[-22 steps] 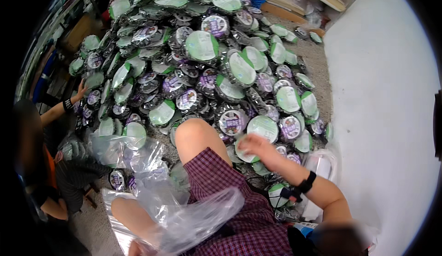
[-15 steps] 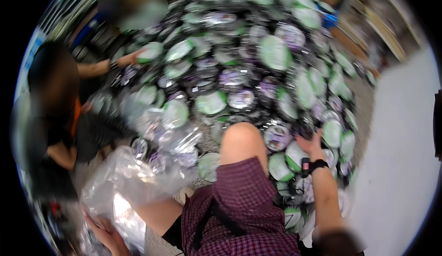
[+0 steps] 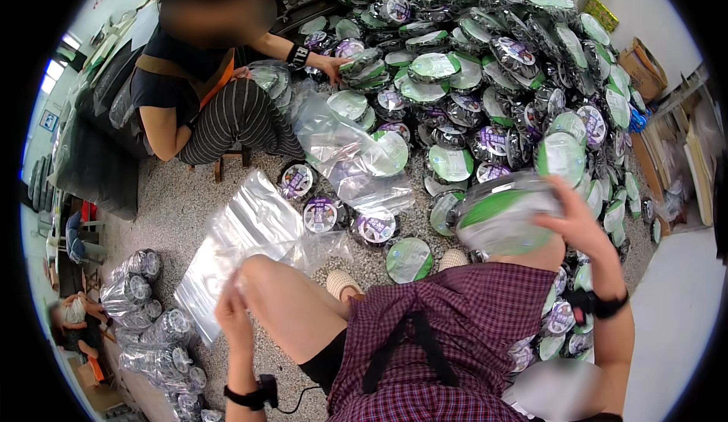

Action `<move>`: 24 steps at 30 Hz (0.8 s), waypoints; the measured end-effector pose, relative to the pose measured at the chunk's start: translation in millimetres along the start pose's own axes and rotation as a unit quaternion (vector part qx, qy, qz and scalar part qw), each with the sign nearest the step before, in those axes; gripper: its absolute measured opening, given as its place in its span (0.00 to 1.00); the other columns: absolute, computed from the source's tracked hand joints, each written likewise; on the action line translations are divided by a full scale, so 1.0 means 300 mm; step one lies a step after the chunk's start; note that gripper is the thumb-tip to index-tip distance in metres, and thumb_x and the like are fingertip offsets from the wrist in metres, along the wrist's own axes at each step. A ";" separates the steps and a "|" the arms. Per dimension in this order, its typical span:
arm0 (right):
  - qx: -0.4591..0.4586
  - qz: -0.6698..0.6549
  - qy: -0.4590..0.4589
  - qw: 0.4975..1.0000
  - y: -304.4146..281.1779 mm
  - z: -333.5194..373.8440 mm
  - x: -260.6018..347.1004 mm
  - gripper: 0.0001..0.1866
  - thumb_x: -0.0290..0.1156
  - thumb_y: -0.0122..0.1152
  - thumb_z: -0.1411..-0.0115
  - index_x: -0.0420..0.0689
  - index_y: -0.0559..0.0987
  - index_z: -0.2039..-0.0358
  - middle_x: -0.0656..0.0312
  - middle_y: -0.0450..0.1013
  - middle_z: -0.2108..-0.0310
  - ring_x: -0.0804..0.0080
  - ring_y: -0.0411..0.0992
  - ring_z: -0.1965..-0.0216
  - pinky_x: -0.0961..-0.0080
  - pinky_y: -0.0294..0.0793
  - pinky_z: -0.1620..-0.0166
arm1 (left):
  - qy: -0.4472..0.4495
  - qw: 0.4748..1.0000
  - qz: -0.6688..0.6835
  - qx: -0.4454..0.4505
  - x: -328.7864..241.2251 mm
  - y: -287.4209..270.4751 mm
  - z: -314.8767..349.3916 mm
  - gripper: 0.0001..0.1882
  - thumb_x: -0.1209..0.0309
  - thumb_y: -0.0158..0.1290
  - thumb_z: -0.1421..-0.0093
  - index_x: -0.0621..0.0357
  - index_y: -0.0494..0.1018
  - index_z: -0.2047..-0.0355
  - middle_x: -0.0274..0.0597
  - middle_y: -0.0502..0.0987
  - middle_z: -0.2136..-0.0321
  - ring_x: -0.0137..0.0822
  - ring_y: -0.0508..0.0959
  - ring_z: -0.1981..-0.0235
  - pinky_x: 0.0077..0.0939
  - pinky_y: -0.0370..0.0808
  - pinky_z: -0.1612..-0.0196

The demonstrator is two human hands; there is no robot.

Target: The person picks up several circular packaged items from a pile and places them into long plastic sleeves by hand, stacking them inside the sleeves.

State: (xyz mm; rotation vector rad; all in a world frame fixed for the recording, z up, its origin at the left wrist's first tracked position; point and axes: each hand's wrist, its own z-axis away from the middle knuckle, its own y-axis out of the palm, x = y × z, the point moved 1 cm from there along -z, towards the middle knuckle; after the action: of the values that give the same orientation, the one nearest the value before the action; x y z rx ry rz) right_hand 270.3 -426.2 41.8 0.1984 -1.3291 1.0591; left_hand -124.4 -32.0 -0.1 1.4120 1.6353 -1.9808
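In my right hand (image 3: 569,213) is a round pack (image 3: 504,221) with a green and white label and dark, shiny sides, blurred by motion and raised over my right thigh. It may be more than one pack together. My left hand (image 3: 233,308) is closed beside my left knee, its fingers pinched at the edge of a clear plastic bag (image 3: 246,221). That bag lies spread over the floor in front of my left leg. A large heap of similar round packs (image 3: 470,69), some with purple labels, rises ahead of me.
At the far left sits a co-worker, whose hand (image 3: 330,65) touches packs in the heap. Another clear bag (image 3: 345,149) lies by their knees. Filled bags of stacked packs (image 3: 159,354) stand at the left. A cardboard box (image 3: 643,69) is at the back right, near a white wall.
My view has turned toward the left. My right hand has risen from the heap with a round pack. My left hand has come up beside my knee.
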 end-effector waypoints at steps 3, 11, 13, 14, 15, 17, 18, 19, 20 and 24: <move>0.253 0.203 -0.086 0.942 0.398 -0.302 -0.064 0.31 0.31 0.68 0.55 0.43 0.69 0.49 0.53 0.67 0.51 0.61 0.67 0.51 0.68 0.67 0.49 | 0.014 0.999 0.013 0.030 0.091 0.075 0.031 0.13 0.74 0.45 0.37 0.62 0.75 0.55 0.34 0.71 0.80 0.23 0.61 0.82 0.20 0.57 0.79; 0.306 0.502 -0.174 0.790 1.070 -0.452 -0.506 0.26 0.42 0.61 0.54 0.46 0.74 0.54 0.49 0.61 0.45 0.50 0.63 0.46 0.45 0.40 0.36 | 0.128 0.986 -0.064 -0.081 0.095 0.103 0.066 0.12 0.76 0.45 0.40 0.65 0.76 0.60 0.44 0.74 0.76 0.35 0.67 0.81 0.27 0.62 0.76; 0.383 0.482 -0.242 0.750 1.101 -0.385 -0.449 0.21 0.34 0.53 0.49 0.41 0.71 0.53 0.50 0.63 0.49 0.54 0.63 0.48 0.48 0.49 0.38 | 0.120 0.987 -0.070 -0.079 0.119 0.075 0.074 0.12 0.75 0.45 0.40 0.65 0.76 0.60 0.44 0.74 0.76 0.35 0.68 0.81 0.27 0.63 0.76; 0.385 0.487 -0.239 0.747 1.105 -0.357 -0.473 0.21 0.34 0.53 0.49 0.41 0.71 0.53 0.50 0.63 0.49 0.54 0.63 0.48 0.48 0.49 0.38 | 0.108 0.988 -0.064 -0.085 0.106 0.072 0.068 0.13 0.75 0.45 0.41 0.65 0.76 0.60 0.45 0.75 0.76 0.35 0.68 0.81 0.27 0.63 0.76; 0.327 0.430 -0.272 0.796 1.127 -0.313 -0.514 0.22 0.33 0.52 0.49 0.40 0.71 0.53 0.51 0.64 0.50 0.57 0.65 0.51 0.53 0.57 0.41 | 0.094 0.989 -0.060 -0.093 0.097 0.069 0.066 0.13 0.74 0.46 0.41 0.66 0.76 0.60 0.45 0.75 0.75 0.36 0.68 0.81 0.27 0.63 0.76; 0.261 0.373 -0.303 0.837 1.151 -0.275 -0.579 0.22 0.31 0.51 0.49 0.38 0.70 0.53 0.52 0.65 0.52 0.59 0.66 0.54 0.58 0.64 0.45 | 0.076 0.991 -0.071 -0.082 0.092 0.089 0.054 0.13 0.74 0.45 0.41 0.67 0.76 0.60 0.45 0.74 0.76 0.36 0.68 0.81 0.27 0.62 0.77; 0.259 0.425 -0.240 0.833 1.157 -0.277 -0.607 0.23 0.30 0.52 0.47 0.39 0.68 0.50 0.52 0.63 0.49 0.57 0.65 0.51 0.61 0.66 0.47 | 0.095 0.990 -0.065 -0.087 0.090 0.111 0.043 0.13 0.74 0.46 0.41 0.66 0.76 0.61 0.44 0.73 0.77 0.36 0.67 0.81 0.27 0.61 0.77; 0.255 0.473 -0.176 0.825 1.157 -0.295 -0.638 0.24 0.29 0.53 0.46 0.39 0.65 0.47 0.52 0.61 0.45 0.55 0.64 0.48 0.64 0.68 0.48 | 0.115 0.987 -0.059 -0.092 0.085 0.132 0.029 0.13 0.74 0.46 0.42 0.66 0.76 0.61 0.43 0.72 0.79 0.36 0.66 0.81 0.27 0.61 0.77; 0.153 0.527 -0.237 0.802 1.149 -0.308 -0.700 0.31 0.34 0.59 0.49 0.39 0.62 0.46 0.49 0.64 0.47 0.55 0.67 0.49 0.63 0.70 0.52 | 0.118 0.988 -0.054 -0.084 0.075 0.137 0.028 0.13 0.74 0.46 0.42 0.66 0.76 0.61 0.43 0.72 0.79 0.36 0.66 0.81 0.27 0.61 0.77; 0.332 0.328 0.121 0.876 0.947 -0.454 -0.507 0.51 0.46 0.72 0.62 0.34 0.56 0.43 0.42 0.68 0.52 0.50 0.72 0.55 0.62 0.72 0.54 | 0.095 0.989 -0.100 -0.055 0.037 0.185 0.000 0.10 0.77 0.44 0.40 0.68 0.75 0.64 0.42 0.72 0.80 0.28 0.65 0.82 0.22 0.60 0.77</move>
State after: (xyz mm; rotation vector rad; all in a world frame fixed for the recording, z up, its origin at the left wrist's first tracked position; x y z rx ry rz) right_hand 179.5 -258.0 -251.2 0.1121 -0.7561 2.0398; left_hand -92.7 -47.8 -44.3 1.4865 2.0090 -1.8704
